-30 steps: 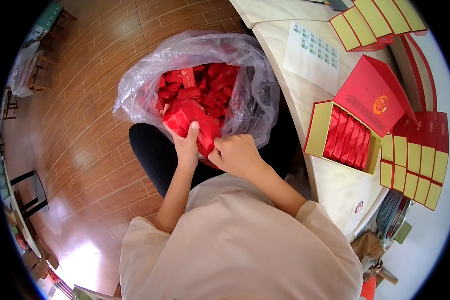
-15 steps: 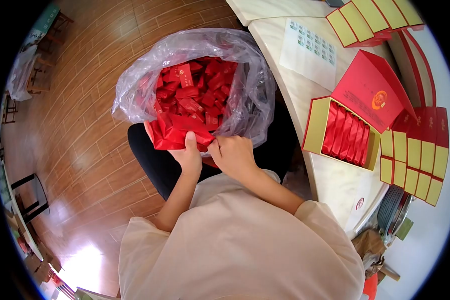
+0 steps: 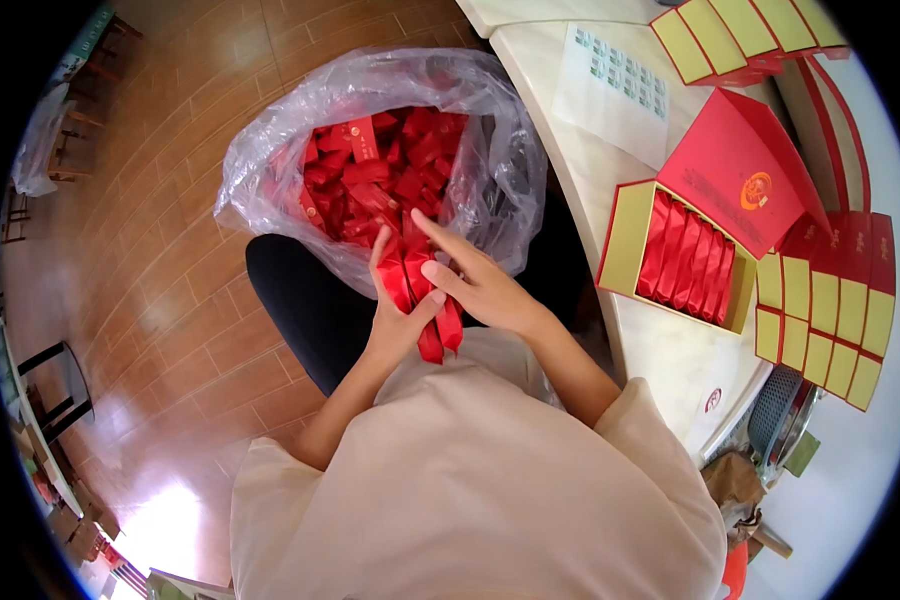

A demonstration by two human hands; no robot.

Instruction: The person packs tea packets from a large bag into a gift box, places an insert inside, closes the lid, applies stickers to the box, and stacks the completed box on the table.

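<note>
Packets [image 3: 451, 325] lie side by side between both hands, the left hand [image 3: 398, 325] gripping one flank with its thumb across them, the right hand [image 3: 485, 287] pressing the other with fingers outstretched. Just beyond the fingertips gapes the bag [image 3: 518, 185], holding loose packets [image 3: 370, 172]; well right of the right hand sits the open box [image 3: 620, 240]. Uneven pressure could let the slick-looking wrappers slip and one drop below the palms; over-squeezing might crease them.
</note>
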